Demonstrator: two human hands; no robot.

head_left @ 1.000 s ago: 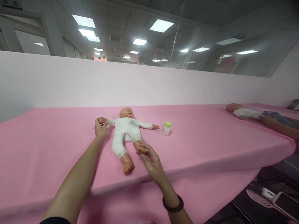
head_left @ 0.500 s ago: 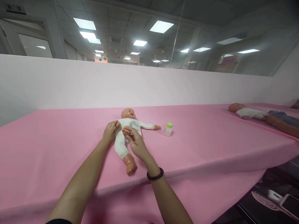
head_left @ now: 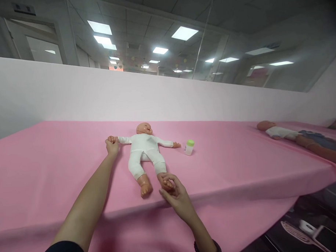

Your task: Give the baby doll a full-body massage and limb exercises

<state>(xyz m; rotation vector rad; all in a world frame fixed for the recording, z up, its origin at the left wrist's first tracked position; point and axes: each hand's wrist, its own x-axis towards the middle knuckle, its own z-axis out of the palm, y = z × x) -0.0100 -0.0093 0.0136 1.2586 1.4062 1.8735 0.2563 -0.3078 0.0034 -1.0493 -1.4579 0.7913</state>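
A baby doll (head_left: pixel 144 144) in a white suit lies on its back on the pink-covered table (head_left: pixel 62 173), head toward the wall, arms spread. My left hand (head_left: pixel 112 145) is closed round the doll's hand on the left side, holding that arm stretched out. Down by the near edge, my right hand (head_left: pixel 177 197) has its fingers curled round the doll's foot on the right side; the other foot rests on the cloth. Beside the doll's other hand stands a small bottle (head_left: pixel 189 147) with a light green cap.
A second doll (head_left: pixel 289 135) in a white top and blue bottoms lies at the far right. Behind the table runs a white wall (head_left: pixel 156 100) with glass above. Below the right edge, a pink racket-like item (head_left: pixel 295 232) and a white object sit on a dark surface.
My left hand has drawn the doll's arm outward to the left, away from its body. My right hand has brought the raised leg down toward the near edge, so both legs now lie extended.
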